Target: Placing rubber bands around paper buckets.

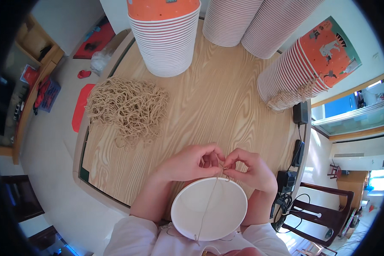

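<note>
A white paper bucket [187, 207] rests against my lap at the table's near edge, its round mouth facing up. A thin tan cord [209, 202] runs across that mouth from the near rim to the far rim. Just beyond the far rim, my left hand [192, 163] pinches the cord between thumb and fingers. My right hand [252, 170] sits close beside it, also closed on the cord, with a small loop hanging at the rim. The fingertips almost meet. A tangled heap of tan cords [128, 106] lies on the left of the table.
On the wood-grain table [213, 102] stands a tall stack of paper buckets [163, 42], with more white stacks [234, 21] behind. Another stack [294, 70] with orange printing leans at right, cords hanging on it. Black power adapters [287, 181] line the right edge, near a dark chair [324, 213].
</note>
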`<state>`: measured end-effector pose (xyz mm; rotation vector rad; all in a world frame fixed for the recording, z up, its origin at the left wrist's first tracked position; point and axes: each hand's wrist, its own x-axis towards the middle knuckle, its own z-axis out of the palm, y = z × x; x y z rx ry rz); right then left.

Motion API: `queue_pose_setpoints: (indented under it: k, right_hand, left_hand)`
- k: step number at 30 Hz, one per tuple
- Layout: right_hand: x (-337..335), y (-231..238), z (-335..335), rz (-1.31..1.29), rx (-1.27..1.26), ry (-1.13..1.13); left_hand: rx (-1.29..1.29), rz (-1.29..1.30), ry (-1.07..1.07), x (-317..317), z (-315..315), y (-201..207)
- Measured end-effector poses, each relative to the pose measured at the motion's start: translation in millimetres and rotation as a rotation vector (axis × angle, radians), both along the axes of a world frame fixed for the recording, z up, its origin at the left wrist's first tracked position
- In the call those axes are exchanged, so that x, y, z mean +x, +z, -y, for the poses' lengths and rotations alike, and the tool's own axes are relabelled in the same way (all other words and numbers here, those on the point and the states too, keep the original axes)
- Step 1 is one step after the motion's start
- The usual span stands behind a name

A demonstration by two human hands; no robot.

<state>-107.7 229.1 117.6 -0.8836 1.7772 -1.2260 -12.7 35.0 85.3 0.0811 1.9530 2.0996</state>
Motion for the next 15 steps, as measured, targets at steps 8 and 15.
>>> queue_pose_setpoints:
  k: [8, 15]
  right_hand:
    - [0, 5, 0, -0.009, -0.013, -0.022]
    - [1, 7, 3, -0.002, 0.018, 0.016]
  left_hand:
    - [-0.023, 0.008, -0.022, 0, 0, 3]
    - [0.035, -0.014, 0.003, 5, 1, -3]
